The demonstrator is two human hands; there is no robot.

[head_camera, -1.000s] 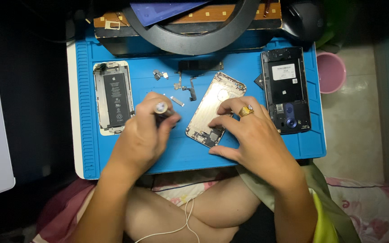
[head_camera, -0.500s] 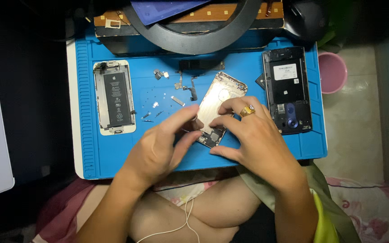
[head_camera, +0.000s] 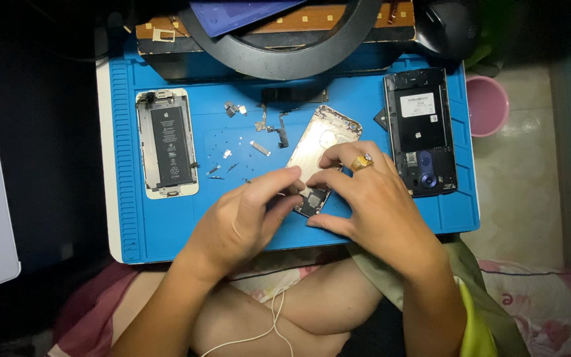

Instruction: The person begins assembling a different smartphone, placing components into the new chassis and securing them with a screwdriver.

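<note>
Gold phone housing (head_camera: 322,142) at centre of frame, tilted, upper end toward the upper right, lying open-side up on the blue work mat (head_camera: 166,231). Lower end covered by both hands.

Left hand (head_camera: 246,221) in from lower left, fingers curled, thumb and forefinger tips pinched together at the lower end of the housing, just beside a small dark component (head_camera: 310,201) there. Whether anything sits in the pinch: cannot tell, too small.

Right hand (head_camera: 371,198) in from lower right, fingers spread and arched over the housing, fingertips pressing on its lower half, thumb along the near edge. Open, nothing enclosed; steadying by touch only. Gold ring (head_camera: 362,162) on one finger.

Just left of the housing: scatter of tiny screws and metal brackets (head_camera: 239,155) on the mat; a thin dark flex cable piece (head_camera: 282,132) above them.

Left part of mat: second phone body (head_camera: 166,142), white-framed, opened, dark battery showing, upright and well apart from the hands.

Right part of mat: black phone chassis (head_camera: 421,129), opened, upright, near the right hand's knuckles but not touching.

Top of frame: black ring light (head_camera: 279,63) over a dark box. Upper right, off the mat: pink tub (head_camera: 487,102). Bottom centre: white cord (head_camera: 272,324) across the lap.
</note>
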